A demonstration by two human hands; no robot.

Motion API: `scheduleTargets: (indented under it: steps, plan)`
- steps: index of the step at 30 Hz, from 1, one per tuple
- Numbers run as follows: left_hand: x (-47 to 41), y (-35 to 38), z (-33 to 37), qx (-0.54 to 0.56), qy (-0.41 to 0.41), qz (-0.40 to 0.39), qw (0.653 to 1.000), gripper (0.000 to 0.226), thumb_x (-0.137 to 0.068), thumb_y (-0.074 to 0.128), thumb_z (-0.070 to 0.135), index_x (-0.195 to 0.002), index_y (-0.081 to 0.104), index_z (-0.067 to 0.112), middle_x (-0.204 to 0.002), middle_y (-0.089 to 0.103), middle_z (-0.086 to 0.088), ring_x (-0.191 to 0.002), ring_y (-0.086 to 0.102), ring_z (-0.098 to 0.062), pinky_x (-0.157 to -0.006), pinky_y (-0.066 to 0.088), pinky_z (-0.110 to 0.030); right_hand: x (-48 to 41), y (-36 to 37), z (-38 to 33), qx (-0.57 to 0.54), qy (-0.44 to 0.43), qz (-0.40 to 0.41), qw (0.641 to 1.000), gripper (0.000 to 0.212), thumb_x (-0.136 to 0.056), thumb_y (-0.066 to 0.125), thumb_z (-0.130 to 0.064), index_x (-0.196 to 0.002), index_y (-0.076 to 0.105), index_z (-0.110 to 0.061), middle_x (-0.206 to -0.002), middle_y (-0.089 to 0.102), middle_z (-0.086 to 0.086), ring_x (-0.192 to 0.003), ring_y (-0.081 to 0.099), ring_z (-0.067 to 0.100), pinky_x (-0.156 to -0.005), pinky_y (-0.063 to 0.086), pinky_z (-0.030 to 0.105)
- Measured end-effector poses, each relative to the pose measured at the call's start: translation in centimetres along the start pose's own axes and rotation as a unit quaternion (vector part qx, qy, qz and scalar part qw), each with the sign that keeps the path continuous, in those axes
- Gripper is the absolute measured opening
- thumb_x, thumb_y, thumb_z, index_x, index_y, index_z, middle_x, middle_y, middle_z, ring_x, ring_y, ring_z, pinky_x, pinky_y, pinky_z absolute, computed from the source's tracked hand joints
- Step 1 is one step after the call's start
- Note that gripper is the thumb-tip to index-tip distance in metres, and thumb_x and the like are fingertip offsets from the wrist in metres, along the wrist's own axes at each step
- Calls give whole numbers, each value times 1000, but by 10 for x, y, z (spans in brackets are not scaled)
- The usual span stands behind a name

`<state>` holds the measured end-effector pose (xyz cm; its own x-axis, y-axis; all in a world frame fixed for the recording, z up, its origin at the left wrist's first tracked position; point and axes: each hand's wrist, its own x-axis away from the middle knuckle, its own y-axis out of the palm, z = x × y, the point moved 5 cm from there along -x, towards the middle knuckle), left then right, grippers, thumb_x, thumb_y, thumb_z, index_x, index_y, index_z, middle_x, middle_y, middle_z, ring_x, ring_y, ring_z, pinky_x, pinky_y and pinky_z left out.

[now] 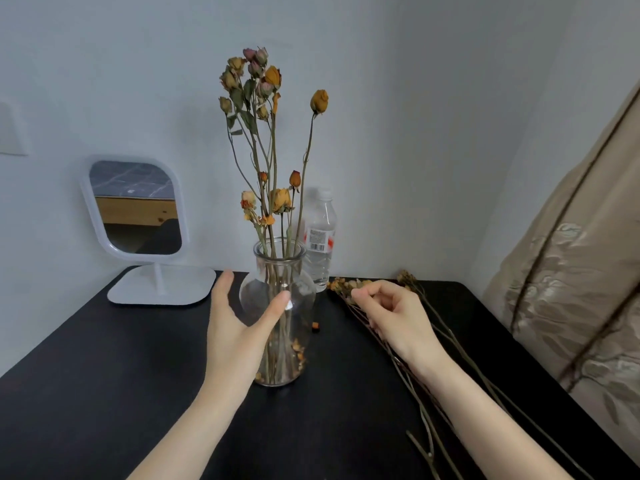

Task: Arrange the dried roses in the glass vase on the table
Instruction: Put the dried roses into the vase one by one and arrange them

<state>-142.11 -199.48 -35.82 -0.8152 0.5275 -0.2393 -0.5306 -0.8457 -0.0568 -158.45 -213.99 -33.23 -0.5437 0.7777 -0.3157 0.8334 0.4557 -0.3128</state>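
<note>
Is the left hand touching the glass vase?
Cannot tell. In the head view the open left hand overlaps the glass vase, thumb across its front, but one view shows neither contact nor gap.

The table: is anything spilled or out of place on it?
Yes. A small orange fragment lies loose on the table right of the vase, and shed petals sit inside the vase bottom.

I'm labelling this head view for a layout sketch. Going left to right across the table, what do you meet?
Mirror → left hand → vase → right hand → loose roses lying on the table, with the curtain at the far right.
</note>
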Motion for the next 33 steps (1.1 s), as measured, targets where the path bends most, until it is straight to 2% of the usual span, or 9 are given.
scheduleTargets:
  steps: [5, 9, 13, 17, 20, 23, 26, 29, 33]
  plan:
    - [61, -3, -24, 74, -27, 77, 994, 45, -89, 57, 24, -130, 41, 34, -140, 38, 8, -126, 39, -10, -94, 31, -24, 20, -52, 37, 38, 92, 60, 993, 30, -88, 59, -37, -76, 69, -11, -47, 47, -6, -42, 43, 1, -52, 35, 14]
    - [100, 32, -29, 70, -4, -20, 997, 36, -86, 57, 1, -103, 56, 33, -118, 55, 8, -106, 52, 5, -76, 41, -6, 34, -87, 67, 132, 166, 60, 975, 18, -88, 60, -35, -82, 69, -22, -55, 55, -6, -43, 48, 0, -47, 35, 15]
    - [106, 92, -28, -31, -3, -221, 975, 22, -87, 58, 11, -98, 56, 30, -101, 58, 10, -86, 52, 12, -68, 39, -1, 43, -106, 84, 229, 189, 37, 954, 9, -86, 65, -29, -85, 66, -20, -59, 60, -4, -53, 55, 4, -51, 36, 15]
    - [85, 150, -37, -150, -31, -312, 938, 18, -92, 54, 28, -108, 51, 21, -89, 58, 6, -67, 55, -5, -61, 43, -13, 44, -109, 92, 279, 201, 6, 939, 8, -84, 68, -29, -86, 63, -23, -60, 60, -5, -57, 57, 5, -51, 37, 16]
    - [68, 178, -45, -202, -58, -327, 921, 16, -91, 55, 31, -99, 54, 16, -74, 63, 2, -55, 54, -10, -60, 48, -25, 40, -105, 96, 306, 198, -9, 931, 9, -84, 67, -31, -87, 61, -24, -63, 59, -7, -57, 55, 3, -49, 36, 14]
    - [59, 193, -48, -250, -48, -323, 911, 24, -89, 57, 31, -69, 57, 19, -58, 61, 3, -43, 53, -8, -53, 49, -23, 34, -101, 99, 317, 196, -16, 928, 11, -85, 66, -32, -91, 61, -23, -68, 56, -8, -63, 54, 5, -53, 39, 17]
    - [57, 199, -51, -268, -62, -326, 904, 29, -86, 60, 31, -60, 61, 18, -51, 59, 4, -39, 55, -6, -57, 52, -24, 30, -99, 103, 340, 201, -24, 918, 12, -85, 66, -29, -92, 61, -21, -72, 57, -7, -71, 58, 10, -64, 49, 25]
    - [58, 202, -54, -271, -87, -327, 901, 26, -83, 64, 32, -60, 65, 19, -53, 60, 5, -35, 53, -3, -58, 53, -23, 29, -101, 107, 354, 212, -30, 911, 12, -84, 67, -30, -82, 56, -24, -77, 60, -5, -73, 59, 10, -69, 53, 27]
    - [57, 204, -55, -273, -113, -310, 904, 24, -80, 65, 35, -76, 69, 12, -60, 66, 3, -39, 55, -6, -59, 54, -24, 33, -104, 113, 346, 234, -49, 907, 15, -84, 67, -35, -83, 62, -21, -77, 60, -5, -72, 58, 8, -68, 52, 25]
